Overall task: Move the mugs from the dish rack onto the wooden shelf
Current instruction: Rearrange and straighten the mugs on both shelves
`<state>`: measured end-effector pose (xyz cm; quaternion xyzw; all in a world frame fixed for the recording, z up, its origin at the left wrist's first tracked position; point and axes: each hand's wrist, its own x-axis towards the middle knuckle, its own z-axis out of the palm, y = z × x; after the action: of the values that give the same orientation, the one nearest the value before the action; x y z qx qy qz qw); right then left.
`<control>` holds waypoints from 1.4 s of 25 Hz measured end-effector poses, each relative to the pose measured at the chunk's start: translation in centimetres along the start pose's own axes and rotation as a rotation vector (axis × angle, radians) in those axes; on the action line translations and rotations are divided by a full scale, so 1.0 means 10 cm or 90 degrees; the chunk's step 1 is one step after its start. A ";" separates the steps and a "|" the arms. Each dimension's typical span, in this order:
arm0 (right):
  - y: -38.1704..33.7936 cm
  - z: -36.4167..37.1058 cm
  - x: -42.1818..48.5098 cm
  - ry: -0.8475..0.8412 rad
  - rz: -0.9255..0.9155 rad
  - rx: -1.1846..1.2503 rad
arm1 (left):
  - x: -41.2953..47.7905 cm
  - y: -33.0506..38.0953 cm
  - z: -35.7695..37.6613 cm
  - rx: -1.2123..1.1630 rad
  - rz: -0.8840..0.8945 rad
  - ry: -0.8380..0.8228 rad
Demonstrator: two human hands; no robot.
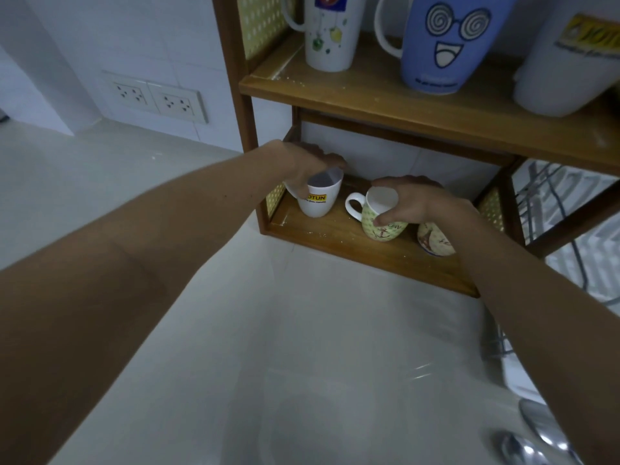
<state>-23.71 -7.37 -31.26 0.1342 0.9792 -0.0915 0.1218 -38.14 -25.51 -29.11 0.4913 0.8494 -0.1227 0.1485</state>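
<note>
Two bare forearms reaching forward over white countertop (302,347) toward wooden shelf (369,253). Left hand (302,162) curling over rim of white mug (318,199) bearing yellow label, fingers closing on its top edge, mug resting on lower board at left end. Right hand (412,203) gripping green patterned mug (379,219) by rim from right side, thumb pressing front wall, white handle pointing left; mug sitting upright on lower board, apart from white mug. Cream mug with tower print (434,241) standing just beside it to the right, partly hiding behind right wrist. Upper board carrying tall white mug (330,31), blue face mug (446,41) and large white mug (570,55). Wire dish rack (567,209) showing at far right, beyond shelf frame. Wall sockets (156,97) sitting at left.
</note>
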 end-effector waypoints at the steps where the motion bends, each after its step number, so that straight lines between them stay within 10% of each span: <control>1: 0.00 0.00 0.00 -0.001 0.001 -0.004 | 0.01 0.00 0.02 -0.008 0.001 0.005; 17: 0.07 0.02 -0.03 -0.041 0.010 0.040 | -0.01 0.17 0.09 -0.004 -0.055 0.068; 22: 0.54 -0.18 -0.27 0.134 0.229 0.012 | 0.13 0.71 0.08 -0.010 0.083 0.133; 35: 0.71 -0.06 -0.37 -0.043 0.185 -0.023 | 0.41 1.08 0.10 0.020 -0.012 0.144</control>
<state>-18.35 -1.39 -30.78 0.2694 0.9463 -0.0599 0.1687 -30.54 -17.38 -32.24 0.4964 0.8632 -0.0810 0.0431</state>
